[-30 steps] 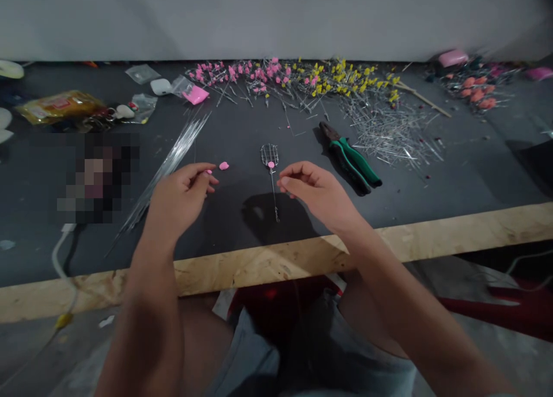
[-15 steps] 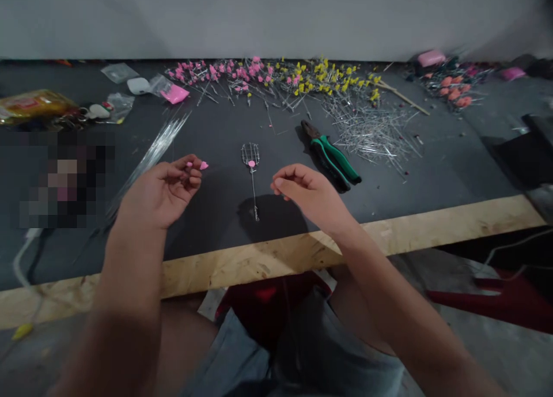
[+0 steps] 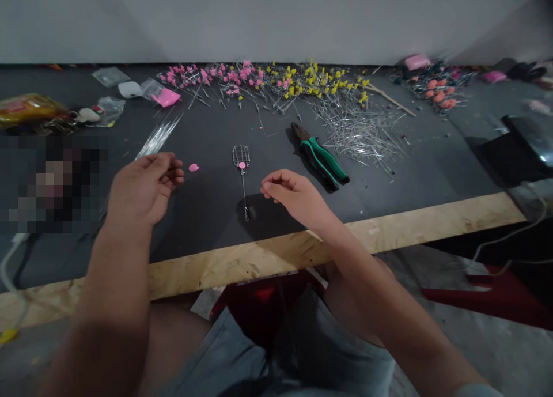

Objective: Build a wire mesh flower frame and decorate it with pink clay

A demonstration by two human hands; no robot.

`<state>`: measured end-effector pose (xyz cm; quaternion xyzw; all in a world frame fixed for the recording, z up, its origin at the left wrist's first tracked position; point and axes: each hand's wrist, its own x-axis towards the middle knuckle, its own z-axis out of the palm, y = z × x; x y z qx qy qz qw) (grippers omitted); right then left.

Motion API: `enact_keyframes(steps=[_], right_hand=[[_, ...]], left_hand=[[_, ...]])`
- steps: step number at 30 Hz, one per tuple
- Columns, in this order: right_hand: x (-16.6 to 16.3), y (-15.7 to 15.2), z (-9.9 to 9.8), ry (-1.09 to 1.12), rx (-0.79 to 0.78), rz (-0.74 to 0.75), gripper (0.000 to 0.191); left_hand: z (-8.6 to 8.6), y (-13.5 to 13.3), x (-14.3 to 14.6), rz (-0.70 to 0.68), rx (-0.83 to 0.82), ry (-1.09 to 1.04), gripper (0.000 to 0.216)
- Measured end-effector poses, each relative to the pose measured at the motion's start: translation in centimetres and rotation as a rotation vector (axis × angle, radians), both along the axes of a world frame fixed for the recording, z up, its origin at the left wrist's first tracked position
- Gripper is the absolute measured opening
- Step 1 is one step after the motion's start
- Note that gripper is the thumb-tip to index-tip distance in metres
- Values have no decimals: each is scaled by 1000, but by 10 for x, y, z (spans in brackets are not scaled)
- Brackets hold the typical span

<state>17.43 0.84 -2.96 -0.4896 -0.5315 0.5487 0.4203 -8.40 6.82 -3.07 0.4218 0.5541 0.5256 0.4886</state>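
Note:
A small wire racket shape (image 3: pixel 241 155) with a pink dot at its neck lies upright in the view on the dark table, between my two hands. Just off the fingertips of my left hand (image 3: pixel 144 184), a lump of pink clay (image 3: pixel 193 167) rests on the tabletop. That hand's fingers are loosely bent and apart, with nothing visible in them. To the right of the wire racket, my right hand (image 3: pixel 291 195) hovers with thumb and fingers pinched together; whatever may be between them is too small to make out. Green-handled pliers (image 3: pixel 322 158) lie beyond it.
Wire stems with pink tips (image 3: pixel 216 74) and yellow tips (image 3: pixel 317 77) line the back. A pile of loose wires (image 3: pixel 363 132) lies right, a wire bundle (image 3: pixel 159 135) left. A pink clay packet (image 3: pixel 166 97) sits behind. The wooden edge (image 3: pixel 259 259) runs along the front.
My left hand has let go of the pink clay lump, now on the table, and drawn back slightly left. The right hand stays pinched beside the wire racket. The whole view has shifted a little.

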Motion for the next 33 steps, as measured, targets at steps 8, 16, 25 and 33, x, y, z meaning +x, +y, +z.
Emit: enact_keyframes(steps=[8, 16, 25, 33], right_hand=[[0, 1, 6, 28, 13, -8, 18], [0, -2, 16, 24, 20, -1, 18], [-10, -3, 23, 47, -3, 33, 17], [-18, -4, 24, 71, -5, 75, 17]], left_hand=[[-3, -9, -3, 47, 104, 666, 28], [10, 6, 3, -163, 31, 1146, 27], [11, 30, 4, -108, 187, 1202, 31], [6, 49, 4, -199, 252, 1287, 38]])
